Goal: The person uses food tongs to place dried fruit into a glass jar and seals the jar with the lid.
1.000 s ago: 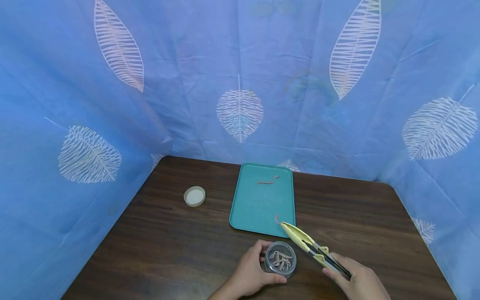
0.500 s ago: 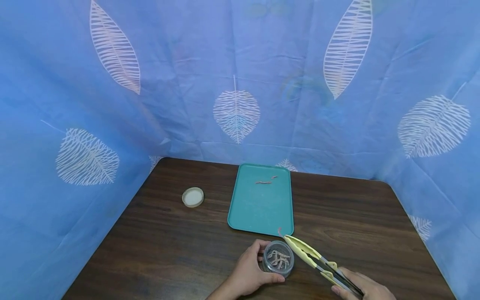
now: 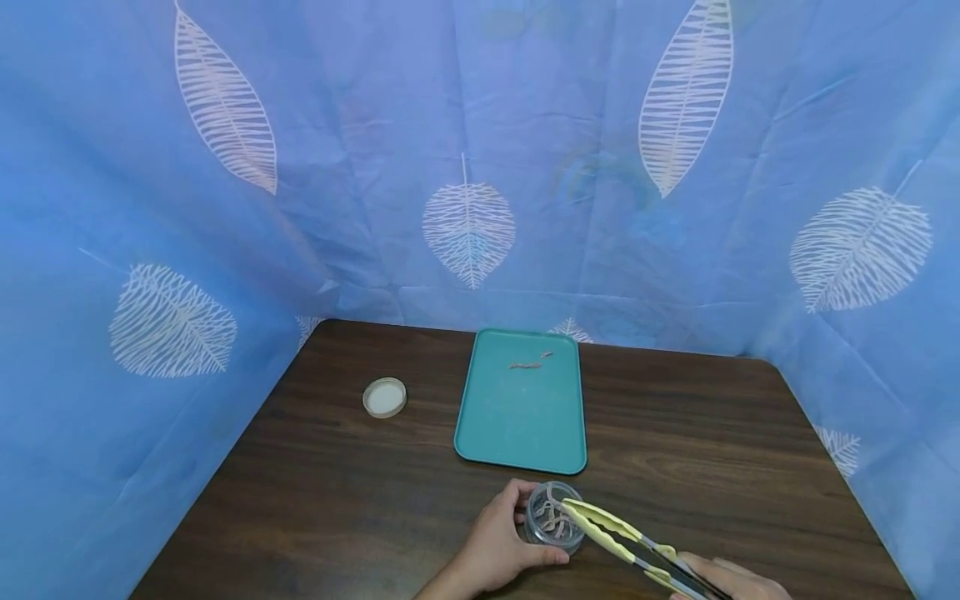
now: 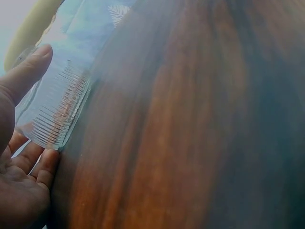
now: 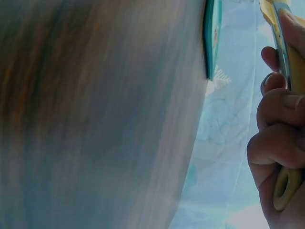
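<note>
So, jar [image 4: 59,114] in left hand [image 3: 497,540], tongs [image 3: 633,532] in right hand [image 3: 735,579].

You are at a table enclosed like a small booth: creased blue cloth [image 3: 360,167] printed with white leaves [image 3: 468,233] hangs behind your dark wood-grain surface [image 3: 337,483] and along both sides. The tongs [image 3: 596,532] and teal tray [image 3: 521,417] look like kitchenware, but you cannot tell home from studio.

Your right hand [image 3: 733,578] has brought the yellow tongs [image 3: 617,523] and pinkish strip [image 3: 552,495] from the tray [image 3: 520,425] down to the jar's [image 3: 533,528] mouth, lower centre of the frame.
</note>
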A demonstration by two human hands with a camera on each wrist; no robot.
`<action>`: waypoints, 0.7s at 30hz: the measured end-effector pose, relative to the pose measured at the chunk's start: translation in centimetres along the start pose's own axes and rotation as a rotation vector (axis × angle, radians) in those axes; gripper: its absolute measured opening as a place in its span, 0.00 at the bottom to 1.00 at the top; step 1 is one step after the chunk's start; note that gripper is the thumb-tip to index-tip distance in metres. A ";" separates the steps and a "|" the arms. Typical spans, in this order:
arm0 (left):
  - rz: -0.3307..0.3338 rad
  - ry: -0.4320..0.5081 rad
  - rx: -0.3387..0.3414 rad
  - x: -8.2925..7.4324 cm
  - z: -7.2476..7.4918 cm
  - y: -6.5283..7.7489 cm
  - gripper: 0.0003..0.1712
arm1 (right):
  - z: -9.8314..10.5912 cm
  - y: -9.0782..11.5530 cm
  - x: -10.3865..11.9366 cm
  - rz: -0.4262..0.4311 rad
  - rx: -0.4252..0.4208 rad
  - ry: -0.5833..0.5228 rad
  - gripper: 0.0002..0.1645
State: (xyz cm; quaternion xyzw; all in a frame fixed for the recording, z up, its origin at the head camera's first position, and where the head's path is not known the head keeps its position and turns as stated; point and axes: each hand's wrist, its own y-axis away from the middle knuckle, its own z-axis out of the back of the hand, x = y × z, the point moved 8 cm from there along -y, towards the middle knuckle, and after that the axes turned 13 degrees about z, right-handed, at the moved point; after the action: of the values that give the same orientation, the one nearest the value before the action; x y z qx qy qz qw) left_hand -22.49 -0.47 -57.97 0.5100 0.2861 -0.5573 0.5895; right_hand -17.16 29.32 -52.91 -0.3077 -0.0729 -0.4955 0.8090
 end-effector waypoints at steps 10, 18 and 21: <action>-0.015 -0.013 -0.006 0.1 0.2 -0.1 0.47 | 0.5 0.4 -0.4 0.070 -0.057 -0.032 0.28; -0.022 -0.011 -0.009 0.3 0.4 -0.1 0.46 | -0.5 0.2 -3.2 -0.142 0.153 0.047 0.37; -0.026 -0.018 -0.018 0.3 0.4 0.0 0.46 | -1.0 0.3 -3.9 -0.147 0.180 0.046 0.31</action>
State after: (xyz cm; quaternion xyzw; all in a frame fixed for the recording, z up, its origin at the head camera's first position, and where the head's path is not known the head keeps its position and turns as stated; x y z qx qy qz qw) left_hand -22.57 -0.96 -58.08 0.4959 0.2924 -0.5666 0.5895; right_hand -19.02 31.74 -55.49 -0.2160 -0.1209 -0.5518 0.7964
